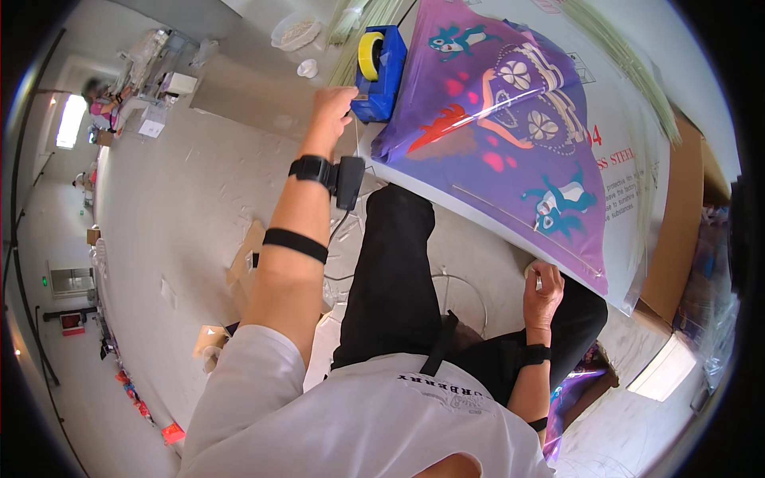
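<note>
Firstly, left hand: up at the near end of the blue tape dispenser (379,80), the hand (328,115) has its fingers partly bent, the tips at or just beside the casing; whether they pinch any tape I cannot tell.
Right hand: low beside the right knee, below the table edge, this hand (543,296) has its fingers curled close together; a small pale bit shows at the tips, too little to name.
Purple printed sheet: the sheet (458,163) lies on the table (629,231) in front of the person, its near edge running along the table's edge, its left corner close to the dispenser.
Thin rod: a pale rod (496,209) lies across the sheet near that edge.
Good handling: I would tear tape short and clean against the dispenser, hold it by one end so it does not fold on itself, keep the film flat and the rod straight, and press from the middle outward.
Likely trouble: loose film could wrinkle or slide off the edge.
Further out: pale rod bundles (625,60), a white bowl (295,30) and a cardboard box (677,231).
</note>
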Tool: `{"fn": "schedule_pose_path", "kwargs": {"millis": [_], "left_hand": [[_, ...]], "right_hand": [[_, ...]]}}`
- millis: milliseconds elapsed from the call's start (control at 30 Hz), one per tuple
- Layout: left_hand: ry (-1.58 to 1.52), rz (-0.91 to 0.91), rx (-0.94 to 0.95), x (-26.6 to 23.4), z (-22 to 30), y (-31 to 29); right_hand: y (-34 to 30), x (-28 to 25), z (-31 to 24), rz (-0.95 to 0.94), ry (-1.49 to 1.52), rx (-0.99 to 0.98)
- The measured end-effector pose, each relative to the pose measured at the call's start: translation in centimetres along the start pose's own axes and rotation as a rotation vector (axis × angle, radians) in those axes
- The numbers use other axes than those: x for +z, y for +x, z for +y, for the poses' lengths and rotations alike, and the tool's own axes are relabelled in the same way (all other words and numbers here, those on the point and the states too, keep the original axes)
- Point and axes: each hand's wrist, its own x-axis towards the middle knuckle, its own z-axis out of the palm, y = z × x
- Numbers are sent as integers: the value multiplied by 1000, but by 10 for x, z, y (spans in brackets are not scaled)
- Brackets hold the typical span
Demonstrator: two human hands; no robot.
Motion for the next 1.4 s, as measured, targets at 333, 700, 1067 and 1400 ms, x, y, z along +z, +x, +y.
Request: {"fn": "schedule_pose_path", "kwargs": {"millis": [333,700,1067,1400], "left_hand": [[-449,-124,-154,-3,-6,20],[-501,-144,-258,-3,-20,-9],[-1027,-235,-522,3,-44,-9],[-993,-160,-659,17,-83,-5]], "right_hand": [[1,6,8,-40,76,47],[0,6,10,-23,79,55],[1,5,9,-28,59,55],[1,7,15,-17,52,50]]}}
